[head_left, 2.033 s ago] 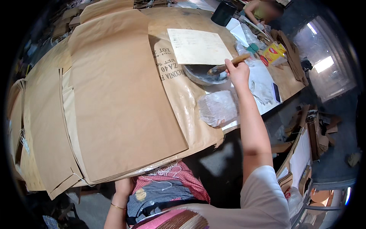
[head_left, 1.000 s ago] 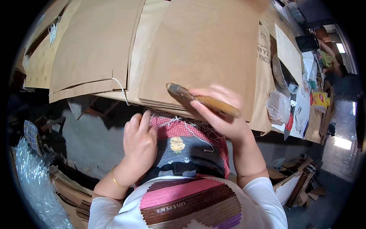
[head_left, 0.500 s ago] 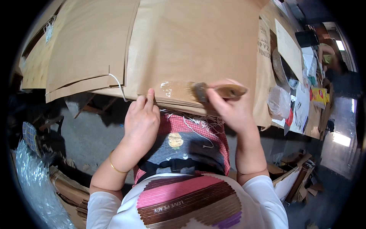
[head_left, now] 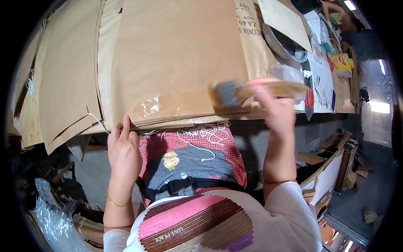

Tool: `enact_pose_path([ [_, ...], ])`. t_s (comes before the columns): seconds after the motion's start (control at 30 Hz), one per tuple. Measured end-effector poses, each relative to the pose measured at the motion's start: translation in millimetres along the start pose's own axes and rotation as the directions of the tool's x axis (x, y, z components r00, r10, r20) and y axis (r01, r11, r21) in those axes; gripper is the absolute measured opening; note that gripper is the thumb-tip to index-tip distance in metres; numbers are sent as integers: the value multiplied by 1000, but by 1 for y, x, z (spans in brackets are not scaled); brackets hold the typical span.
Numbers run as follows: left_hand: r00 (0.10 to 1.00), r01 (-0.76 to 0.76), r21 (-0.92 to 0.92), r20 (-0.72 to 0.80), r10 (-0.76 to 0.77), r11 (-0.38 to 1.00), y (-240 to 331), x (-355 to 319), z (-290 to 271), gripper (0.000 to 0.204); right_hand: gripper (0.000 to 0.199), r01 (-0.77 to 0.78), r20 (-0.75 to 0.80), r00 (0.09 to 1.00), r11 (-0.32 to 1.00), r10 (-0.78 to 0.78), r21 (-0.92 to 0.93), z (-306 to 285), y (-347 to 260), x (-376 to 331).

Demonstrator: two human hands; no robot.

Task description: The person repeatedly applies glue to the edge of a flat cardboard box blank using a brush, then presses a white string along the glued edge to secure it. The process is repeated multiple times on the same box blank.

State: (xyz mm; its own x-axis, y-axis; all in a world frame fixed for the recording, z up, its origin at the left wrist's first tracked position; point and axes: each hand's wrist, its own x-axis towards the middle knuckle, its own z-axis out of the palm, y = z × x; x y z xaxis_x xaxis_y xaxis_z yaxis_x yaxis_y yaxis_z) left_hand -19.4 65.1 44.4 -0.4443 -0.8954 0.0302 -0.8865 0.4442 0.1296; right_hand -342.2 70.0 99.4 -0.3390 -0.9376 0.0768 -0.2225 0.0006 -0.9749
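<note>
My right hand (head_left: 275,103) is closed around the wooden handle of a wide brush (head_left: 228,93), blurred by motion. Its bristles are over the near right part of a brown paper sheet (head_left: 180,50), the top one of a stack. Shiny wet liquid (head_left: 149,106) marks a strip along the sheet's near edge. My left hand (head_left: 126,151) rests at the near left corner of that stack. Its index finger is stretched onto the paper and the other fingers are partly bent; nothing is held in it.
Another brown paper stack (head_left: 69,67) lies left, with a white string (head_left: 97,119) by its corner. Loose white strings (head_left: 205,133) hang at the table's near edge. To the right are a round dark basin (head_left: 282,42), a plastic bag (head_left: 287,73), red-handled scissors (head_left: 309,101) and a yellow packet (head_left: 342,64).
The brush in my right hand has swept right along the near edge, leaving a longer wet strip. My left finger stays at the corner. The whole view has shifted, with the table further left.
</note>
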Motion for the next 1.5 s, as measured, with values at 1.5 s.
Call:
enact_pose_path([
  [1.5, 983, 48, -569, -121, -141, 821, -52, 49, 12, 3, 12, 118, 176, 984, 817, -21, -565, -34, 99, 8],
])
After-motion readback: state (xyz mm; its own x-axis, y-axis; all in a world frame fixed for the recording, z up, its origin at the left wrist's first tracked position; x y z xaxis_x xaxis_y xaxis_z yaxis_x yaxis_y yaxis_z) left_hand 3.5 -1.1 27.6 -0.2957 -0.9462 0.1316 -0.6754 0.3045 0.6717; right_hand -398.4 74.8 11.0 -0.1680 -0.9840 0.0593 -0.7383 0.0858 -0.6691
